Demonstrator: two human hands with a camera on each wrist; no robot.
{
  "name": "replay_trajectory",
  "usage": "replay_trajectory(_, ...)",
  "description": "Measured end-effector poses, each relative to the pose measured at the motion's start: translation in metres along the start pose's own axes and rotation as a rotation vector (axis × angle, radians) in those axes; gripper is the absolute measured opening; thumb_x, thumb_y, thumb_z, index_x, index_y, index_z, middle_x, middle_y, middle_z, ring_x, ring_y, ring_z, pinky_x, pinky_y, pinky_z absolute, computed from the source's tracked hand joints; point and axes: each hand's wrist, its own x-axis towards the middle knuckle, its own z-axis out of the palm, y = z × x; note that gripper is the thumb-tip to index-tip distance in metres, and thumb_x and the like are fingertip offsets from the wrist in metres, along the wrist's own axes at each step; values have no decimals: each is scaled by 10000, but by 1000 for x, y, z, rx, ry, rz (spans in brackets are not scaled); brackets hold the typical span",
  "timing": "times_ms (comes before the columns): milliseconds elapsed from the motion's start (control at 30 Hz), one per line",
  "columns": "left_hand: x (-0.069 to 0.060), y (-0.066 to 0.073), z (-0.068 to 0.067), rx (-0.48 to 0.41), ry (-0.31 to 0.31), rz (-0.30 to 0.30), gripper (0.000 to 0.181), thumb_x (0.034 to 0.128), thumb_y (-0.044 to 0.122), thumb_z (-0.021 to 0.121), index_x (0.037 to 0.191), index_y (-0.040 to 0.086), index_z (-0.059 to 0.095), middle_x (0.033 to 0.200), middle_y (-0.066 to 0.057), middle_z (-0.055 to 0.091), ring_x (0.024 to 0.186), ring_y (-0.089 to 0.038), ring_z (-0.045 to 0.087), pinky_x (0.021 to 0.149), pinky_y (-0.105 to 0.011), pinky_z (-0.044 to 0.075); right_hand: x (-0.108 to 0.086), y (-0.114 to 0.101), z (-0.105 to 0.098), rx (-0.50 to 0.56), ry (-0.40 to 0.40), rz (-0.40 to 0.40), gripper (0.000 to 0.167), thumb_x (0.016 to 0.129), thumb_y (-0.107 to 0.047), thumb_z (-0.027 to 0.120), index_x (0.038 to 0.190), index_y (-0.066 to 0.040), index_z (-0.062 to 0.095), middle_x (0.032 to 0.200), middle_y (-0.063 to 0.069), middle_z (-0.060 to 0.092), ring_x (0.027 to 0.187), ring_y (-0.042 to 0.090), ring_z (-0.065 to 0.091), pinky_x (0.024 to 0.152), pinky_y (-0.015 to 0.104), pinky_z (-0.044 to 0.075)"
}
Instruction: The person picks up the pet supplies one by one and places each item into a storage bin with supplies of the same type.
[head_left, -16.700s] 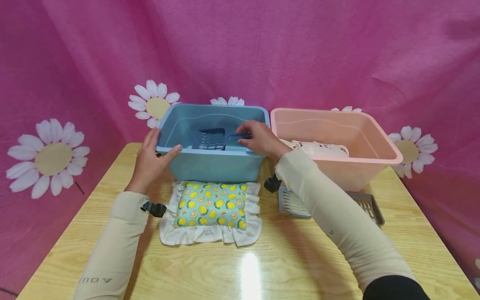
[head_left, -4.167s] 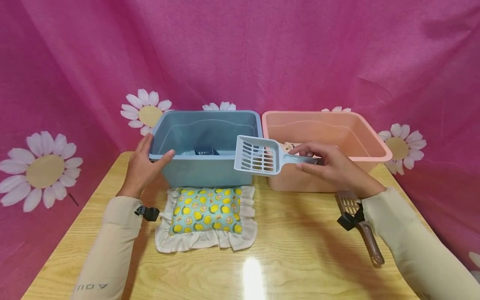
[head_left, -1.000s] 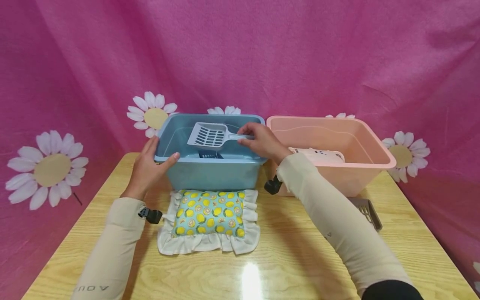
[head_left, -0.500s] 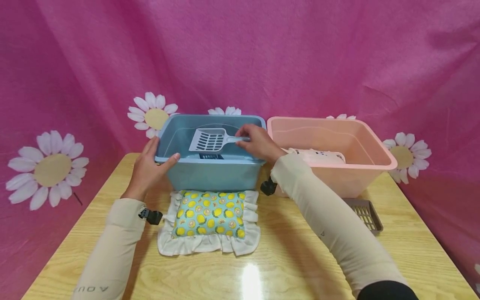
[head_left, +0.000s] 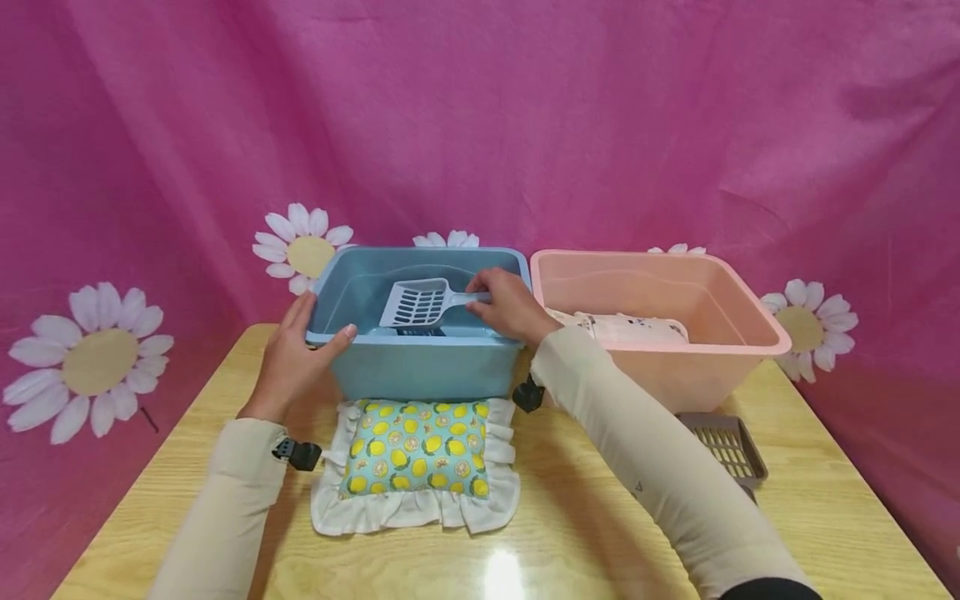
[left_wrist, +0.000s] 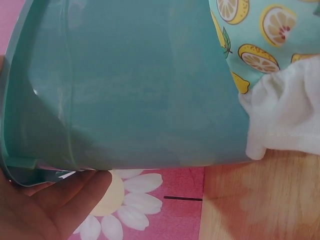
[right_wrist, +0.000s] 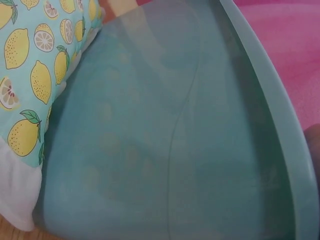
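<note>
At the left front corner of the blue bin, the left hand rests with straight, spread fingers along the side and the thumb over the front rim. The left wrist view has these fingers against the bin's end. Inside the bin, the right hand pinches the handle of a light blue-grey slotted scoop, its head pointing left. Below it, partly hidden by the front rim, lies a dark blue scoop. Whether the two scoops touch, I cannot tell.
Beside the blue bin stands a pink bin with a pale printed cloth item inside. A lemon-print pillow with white ruffles lies in front of the blue bin. A brown scoop lies at right, partly under the right sleeve.
Since about four seconds ago, the light scoop has moved left from in front of the pink bin into the blue bin, sinking slightly in the last second. The left hand keeps its place.
</note>
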Motion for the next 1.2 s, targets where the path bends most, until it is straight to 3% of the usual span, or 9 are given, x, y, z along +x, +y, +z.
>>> replay_trajectory(400,-2,-1,-1,-18,0,19,936,851,585,616,1562,187,155,1603,-75,160,1390,-421,265,949,-673,385,-1,-5,1,-7,-31,55,235,893,-141,693,1102,-45,649,1089,93,642,1010,222,558,969,354,466)
replay_trajectory(667,-1,-1,-1,-23,-3,23,936,851,593,611,1561,188,155,1605,-66,157,1390,-413,266,952,-669,386,-1,-4,0,0,-21,18,320,870,-123,715,1167,-32,637,1186,129,613,1134,267,545,1004,377,442)
replay_trajectory(1033,-4,-1,0,-33,5,43,908,864,561,617,1558,178,175,1599,-74,176,1381,-422,284,942,-673,392,-4,-4,-2,18,-10,50,339,877,-157,716,1187,-56,625,1199,107,604,1131,248,536,996,370,446)
replay_trajectory(1200,-5,-1,-1,-30,16,45,899,867,557,616,1556,171,187,1597,-69,185,1381,-413,289,951,-674,385,-6,-6,-5,33,15,8,308,877,-135,712,1156,-38,627,1167,118,621,1112,277,554,979,366,453)
